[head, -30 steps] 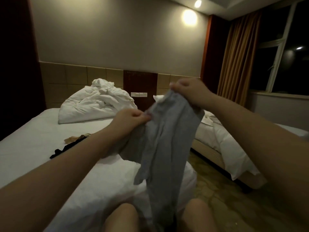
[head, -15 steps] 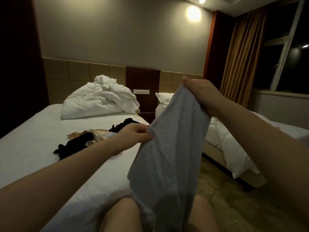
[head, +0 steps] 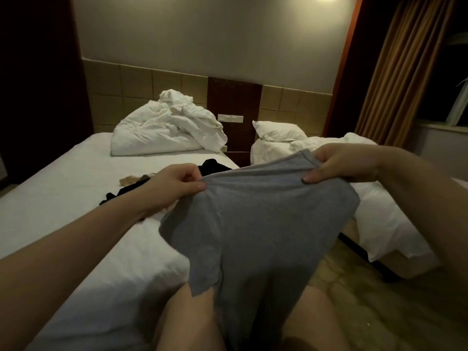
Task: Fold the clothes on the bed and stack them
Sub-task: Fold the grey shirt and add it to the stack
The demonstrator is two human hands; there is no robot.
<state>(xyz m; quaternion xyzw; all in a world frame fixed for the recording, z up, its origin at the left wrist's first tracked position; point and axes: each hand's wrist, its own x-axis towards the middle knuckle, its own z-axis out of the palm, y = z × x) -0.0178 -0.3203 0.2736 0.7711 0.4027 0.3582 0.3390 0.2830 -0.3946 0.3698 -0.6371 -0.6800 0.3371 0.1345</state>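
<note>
Two beds [head: 63, 178] [head: 379, 224], two hands [head: 174, 184] [head: 347, 162], one grey garment [head: 253, 224], one crumpled duvet [head: 164, 133], one pillow [head: 278, 131].

Bed [head: 63, 188], white sheet: crumpled white duvet [head: 167, 133] heaped at the headboard end, black clothes [head: 215, 165] strewn mid-bed, a beige garment [head: 130, 180] lying against them.

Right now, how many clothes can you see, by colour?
Grey garment: 1, gripped by left hand and right hand
Black patches: 2, possibly one garment
Beige garment: 1
Total: 4
</note>
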